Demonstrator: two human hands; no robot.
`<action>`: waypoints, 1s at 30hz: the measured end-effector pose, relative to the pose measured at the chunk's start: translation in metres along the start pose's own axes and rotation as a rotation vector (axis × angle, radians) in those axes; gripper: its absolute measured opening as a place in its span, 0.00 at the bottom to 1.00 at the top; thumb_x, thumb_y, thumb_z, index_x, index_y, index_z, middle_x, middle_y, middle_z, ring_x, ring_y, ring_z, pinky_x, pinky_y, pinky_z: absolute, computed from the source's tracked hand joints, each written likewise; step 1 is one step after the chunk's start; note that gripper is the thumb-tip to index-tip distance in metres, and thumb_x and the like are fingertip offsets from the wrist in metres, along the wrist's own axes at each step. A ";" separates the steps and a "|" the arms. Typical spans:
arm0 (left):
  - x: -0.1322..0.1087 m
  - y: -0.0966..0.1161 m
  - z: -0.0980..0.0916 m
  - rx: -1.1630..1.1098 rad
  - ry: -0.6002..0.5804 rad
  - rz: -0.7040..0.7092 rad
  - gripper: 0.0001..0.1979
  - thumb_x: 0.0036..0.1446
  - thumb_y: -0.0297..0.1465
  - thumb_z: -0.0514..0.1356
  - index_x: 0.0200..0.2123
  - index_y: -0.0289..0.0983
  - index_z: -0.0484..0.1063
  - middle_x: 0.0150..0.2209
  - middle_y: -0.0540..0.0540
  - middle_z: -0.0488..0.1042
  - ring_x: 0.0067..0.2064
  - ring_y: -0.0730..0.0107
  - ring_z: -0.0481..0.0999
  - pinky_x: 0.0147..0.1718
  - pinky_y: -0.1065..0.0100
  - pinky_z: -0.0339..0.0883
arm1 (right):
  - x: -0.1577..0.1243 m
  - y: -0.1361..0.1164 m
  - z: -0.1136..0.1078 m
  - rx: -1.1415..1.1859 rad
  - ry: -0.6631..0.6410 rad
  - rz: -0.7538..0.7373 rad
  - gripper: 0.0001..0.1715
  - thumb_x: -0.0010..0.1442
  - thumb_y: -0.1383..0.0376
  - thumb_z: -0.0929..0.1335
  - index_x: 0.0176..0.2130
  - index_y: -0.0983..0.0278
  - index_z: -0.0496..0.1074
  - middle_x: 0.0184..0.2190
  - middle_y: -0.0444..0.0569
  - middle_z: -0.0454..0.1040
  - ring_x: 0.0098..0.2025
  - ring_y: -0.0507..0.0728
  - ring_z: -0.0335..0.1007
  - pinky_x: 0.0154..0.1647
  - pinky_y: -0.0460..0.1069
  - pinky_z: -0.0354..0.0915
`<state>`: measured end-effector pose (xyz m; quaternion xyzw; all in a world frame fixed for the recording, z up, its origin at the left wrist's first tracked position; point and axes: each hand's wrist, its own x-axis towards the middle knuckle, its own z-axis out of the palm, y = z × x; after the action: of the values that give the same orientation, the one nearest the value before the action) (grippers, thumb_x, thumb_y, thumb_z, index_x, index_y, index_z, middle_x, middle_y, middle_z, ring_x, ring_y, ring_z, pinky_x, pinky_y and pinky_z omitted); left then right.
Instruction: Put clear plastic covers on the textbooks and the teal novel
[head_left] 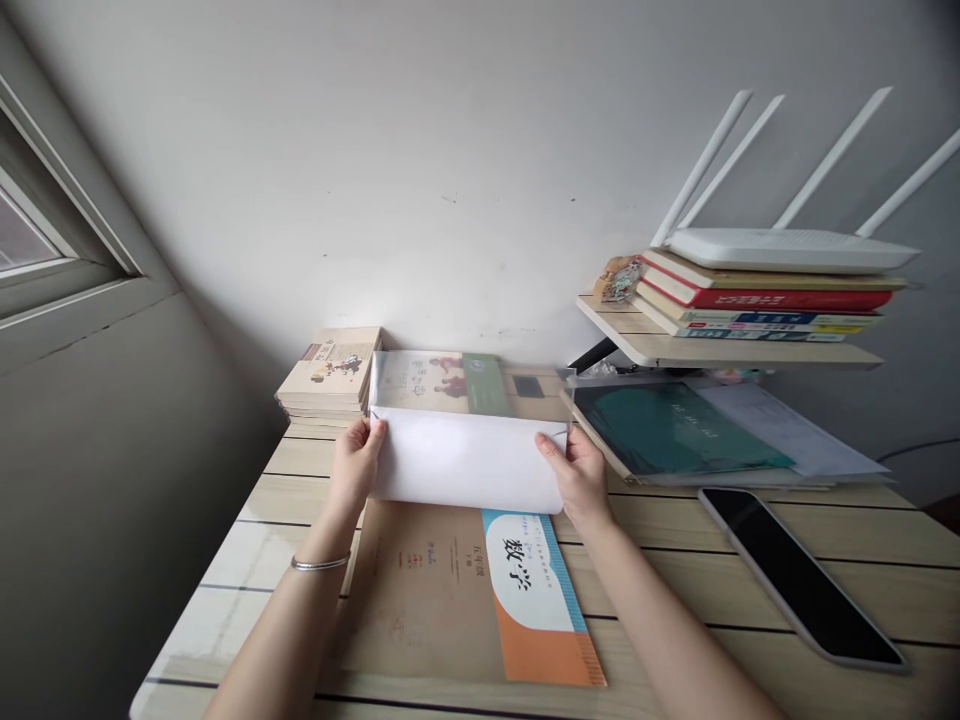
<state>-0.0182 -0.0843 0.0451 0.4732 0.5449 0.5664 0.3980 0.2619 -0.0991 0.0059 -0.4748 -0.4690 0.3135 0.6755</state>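
Note:
Both my hands hold up a clear plastic book cover (465, 460) whose lower part is white and whose upper part is see-through. My left hand (360, 455) pinches its left edge, thumb in front. At the right edge, my right hand (574, 470) grips it the same way. Through the clear part shows a picture with figures and a green band; whether this lies inside the cover or behind it I cannot tell. Below the cover, a maths textbook (442, 600) with a brown, white, blue and orange front lies sideways on the table, its top partly hidden.
A stack of books (334, 370) stands at the back left of the slatted table (217, 600). To the right lie a dark green folder (675, 430), papers (787, 430) and a phone (802, 575). A raised shelf (675, 345) bears books (772, 300) and a white router (791, 250).

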 end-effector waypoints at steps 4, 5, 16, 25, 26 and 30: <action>0.000 -0.002 0.005 0.032 0.029 0.029 0.21 0.46 0.49 0.60 0.22 0.36 0.65 0.21 0.53 0.63 0.23 0.76 0.58 0.21 0.74 0.51 | 0.002 0.001 -0.003 -0.007 0.018 0.065 0.19 0.43 0.52 0.75 0.26 0.65 0.72 0.23 0.47 0.74 0.25 0.54 0.66 0.26 0.47 0.62; 0.000 -0.002 0.005 0.033 0.032 0.029 0.21 0.46 0.49 0.60 0.22 0.36 0.65 0.21 0.53 0.63 0.24 0.76 0.58 0.21 0.74 0.51 | 0.002 0.001 -0.003 -0.013 0.020 0.070 0.19 0.43 0.52 0.75 0.26 0.65 0.72 0.23 0.47 0.74 0.24 0.54 0.65 0.26 0.48 0.62; 0.001 -0.001 0.000 0.071 0.223 0.032 0.16 0.45 0.42 0.63 0.26 0.38 0.62 0.22 0.55 0.61 0.23 0.76 0.59 0.22 0.74 0.52 | 0.003 0.010 0.001 0.021 0.095 0.132 0.23 0.44 0.49 0.74 0.25 0.65 0.70 0.20 0.43 0.70 0.22 0.51 0.61 0.22 0.46 0.59; -0.004 0.000 0.001 -0.053 0.117 -0.011 0.15 0.46 0.43 0.62 0.24 0.36 0.66 0.22 0.54 0.63 0.23 0.77 0.57 0.23 0.74 0.50 | 0.003 0.011 -0.004 -0.012 0.062 0.085 0.21 0.45 0.51 0.74 0.29 0.65 0.73 0.24 0.46 0.73 0.25 0.54 0.65 0.25 0.47 0.62; -0.005 -0.001 0.003 -0.052 0.129 -0.005 0.15 0.46 0.43 0.62 0.24 0.36 0.66 0.22 0.54 0.63 0.23 0.77 0.57 0.23 0.74 0.50 | 0.003 0.010 -0.004 -0.010 0.054 0.081 0.20 0.46 0.51 0.74 0.29 0.65 0.73 0.24 0.46 0.74 0.25 0.54 0.65 0.25 0.47 0.61; -0.009 -0.001 0.009 -0.046 0.180 0.029 0.15 0.48 0.43 0.60 0.25 0.37 0.65 0.23 0.53 0.63 0.24 0.76 0.58 0.23 0.74 0.51 | 0.003 0.004 -0.006 -0.053 0.041 0.061 0.20 0.46 0.51 0.73 0.25 0.65 0.72 0.20 0.45 0.71 0.22 0.52 0.62 0.22 0.47 0.58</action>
<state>-0.0078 -0.0909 0.0432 0.4191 0.5585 0.6246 0.3498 0.2690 -0.0974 0.0024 -0.5129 -0.4484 0.3118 0.6623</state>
